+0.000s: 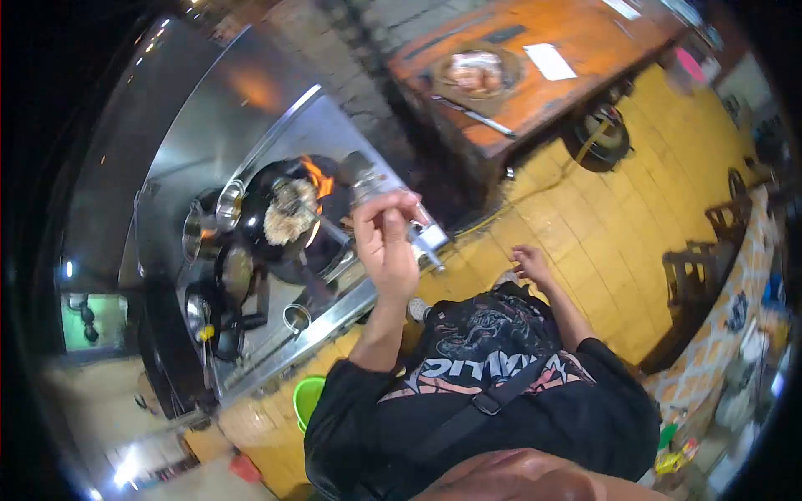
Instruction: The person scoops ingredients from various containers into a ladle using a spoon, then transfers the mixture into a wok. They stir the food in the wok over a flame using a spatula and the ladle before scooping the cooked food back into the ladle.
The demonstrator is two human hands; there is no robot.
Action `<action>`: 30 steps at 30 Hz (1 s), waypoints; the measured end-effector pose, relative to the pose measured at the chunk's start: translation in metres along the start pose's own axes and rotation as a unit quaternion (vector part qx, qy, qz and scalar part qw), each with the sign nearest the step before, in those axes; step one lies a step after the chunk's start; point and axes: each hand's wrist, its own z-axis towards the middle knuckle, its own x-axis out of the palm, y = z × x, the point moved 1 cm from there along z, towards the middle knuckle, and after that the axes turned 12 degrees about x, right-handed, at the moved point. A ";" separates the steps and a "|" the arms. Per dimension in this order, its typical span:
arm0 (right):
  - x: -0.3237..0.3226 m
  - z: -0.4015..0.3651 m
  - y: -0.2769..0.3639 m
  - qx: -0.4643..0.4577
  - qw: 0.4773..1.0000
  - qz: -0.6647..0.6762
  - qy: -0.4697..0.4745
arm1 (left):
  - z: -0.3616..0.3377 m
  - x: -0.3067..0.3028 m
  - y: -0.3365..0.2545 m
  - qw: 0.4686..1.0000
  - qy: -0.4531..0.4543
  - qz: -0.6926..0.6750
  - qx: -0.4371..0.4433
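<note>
A black wok (261,224) sits on the stove with pale food (288,224) in it and orange flames (317,177) at its edge. A metal utensil (327,225) slants out of the food. Right of the wok, my left hand (388,238) is raised, its fingers curled with the thumb against them; what they hold, if anything, cannot be made out. A blurred, clear, jar-like object (365,179) shows at its fingertips. My right hand (531,265) hangs low over the yellow floor, fingers apart and holding nothing.
Metal bowls (230,204) and dark pans (238,271) stand left of the wok. An orange table (535,100) at the top bears a round board (501,83) and white paper (550,62). A green bucket (308,401) stands below the metal counter edge (292,338).
</note>
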 end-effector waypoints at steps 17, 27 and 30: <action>-0.190 -0.106 -0.373 0.248 0.747 0.363 -0.499 | 0.014 0.422 0.042 0.719 0.272 -0.626 0.127; -0.225 -0.030 -0.389 0.253 0.853 0.278 -0.362 | 0.065 0.571 0.177 0.730 0.383 -0.559 0.090; -0.308 -0.015 -0.370 0.179 0.864 0.235 -0.408 | 0.036 0.628 0.246 0.739 0.391 -0.548 0.002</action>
